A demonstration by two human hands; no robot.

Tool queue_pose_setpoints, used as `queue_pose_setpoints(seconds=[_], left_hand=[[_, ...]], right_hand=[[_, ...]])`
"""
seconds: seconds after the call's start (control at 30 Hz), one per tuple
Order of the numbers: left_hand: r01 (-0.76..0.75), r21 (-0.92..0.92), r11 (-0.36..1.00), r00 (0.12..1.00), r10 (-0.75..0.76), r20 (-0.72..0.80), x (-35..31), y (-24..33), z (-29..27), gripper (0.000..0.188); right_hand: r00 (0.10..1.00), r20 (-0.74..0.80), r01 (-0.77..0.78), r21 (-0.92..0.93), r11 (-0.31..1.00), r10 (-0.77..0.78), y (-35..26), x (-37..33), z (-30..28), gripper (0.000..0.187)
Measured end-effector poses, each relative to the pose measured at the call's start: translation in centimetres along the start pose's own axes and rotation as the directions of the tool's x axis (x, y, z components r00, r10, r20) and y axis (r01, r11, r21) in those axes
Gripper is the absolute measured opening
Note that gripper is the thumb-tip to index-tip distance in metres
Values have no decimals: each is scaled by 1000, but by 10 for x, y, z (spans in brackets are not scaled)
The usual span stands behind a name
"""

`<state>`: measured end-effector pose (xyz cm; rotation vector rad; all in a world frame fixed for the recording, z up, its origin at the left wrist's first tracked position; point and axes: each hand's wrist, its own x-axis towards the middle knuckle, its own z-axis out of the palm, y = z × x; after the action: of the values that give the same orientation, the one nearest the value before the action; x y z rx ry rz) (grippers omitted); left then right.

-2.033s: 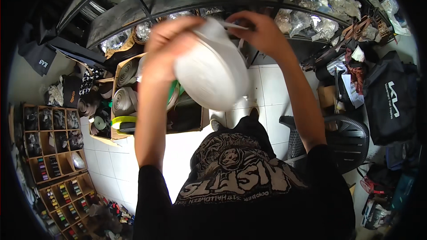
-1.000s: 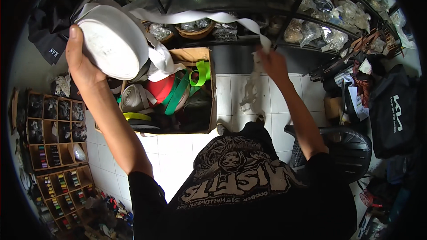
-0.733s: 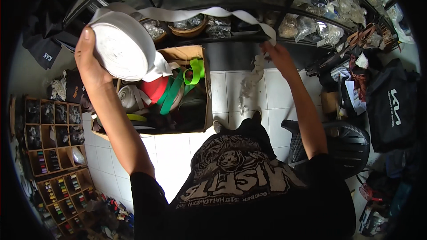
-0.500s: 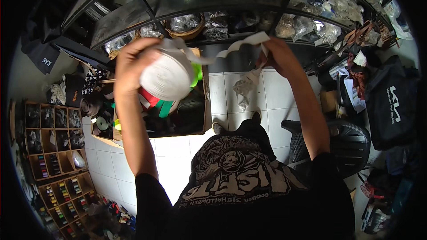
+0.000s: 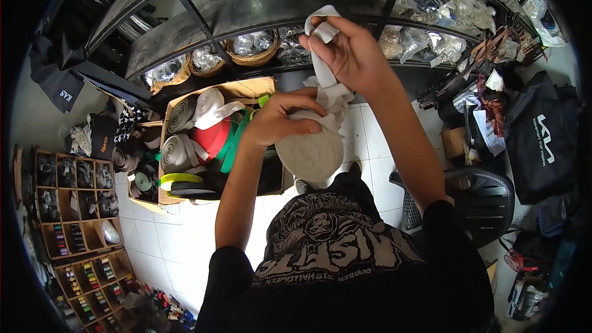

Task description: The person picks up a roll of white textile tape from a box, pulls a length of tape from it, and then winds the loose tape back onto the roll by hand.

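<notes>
A large off-white roll of webbing tape (image 5: 310,155) hangs from my left hand (image 5: 280,118), whose fingers and thumb grip its upper edge. Above the roll my right hand (image 5: 357,58) pinches a loose white length (image 5: 323,66) of the same tape between thumb and fingers. That length loops over the fingertips and runs down to crumpled folds beside the roll. Left of my forearm is an open cardboard box (image 5: 250,88) holding more rolls, among them a red roll (image 5: 213,140), green strap (image 5: 232,143) and several grey rolls (image 5: 177,152).
A black metal shelf (image 5: 265,6) spans the far side, with wicker baskets (image 5: 254,55) and plastic-bagged goods (image 5: 453,12). Wooden compartment racks (image 5: 74,194) hold thread spools at left. A black woven chair (image 5: 481,203) stands right, near a black bag (image 5: 531,142). Below is white tiled floor (image 5: 151,234).
My left hand has carried the roll right and downward, out from over the box. My right hand has moved up and left with the loose tape, so both hands are closer together.
</notes>
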<state>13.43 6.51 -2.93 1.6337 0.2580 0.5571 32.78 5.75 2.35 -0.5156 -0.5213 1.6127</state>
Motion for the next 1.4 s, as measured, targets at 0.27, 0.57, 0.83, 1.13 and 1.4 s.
queue_pose_setpoints(seconds=[0.27,0.57,0.83,1.13,1.4], left_hand=[[89,39,995,970,-78,-231,-5,-12,10,24],[160,299,941,960,-77,-269,-10,12,7,25],[61,183,981,936,7,-351,-18,-6,0,26],[8,-104,995,921,-48,-386,-31,1,-9,25],[51,-7,999,994,-51,-99,-11,8,9,26]], right_hand=[[999,18,49,-336,941,-45,8,-9,-6,40],[962,20,59,-989,136,-271,22,-48,-27,22],[857,192,222,-975,6,-479,32,-48,-31,26],[987,141,159,-714,681,-83,2,-42,-41,29],[924,172,344,-765,544,-343,9,-39,-16,22]])
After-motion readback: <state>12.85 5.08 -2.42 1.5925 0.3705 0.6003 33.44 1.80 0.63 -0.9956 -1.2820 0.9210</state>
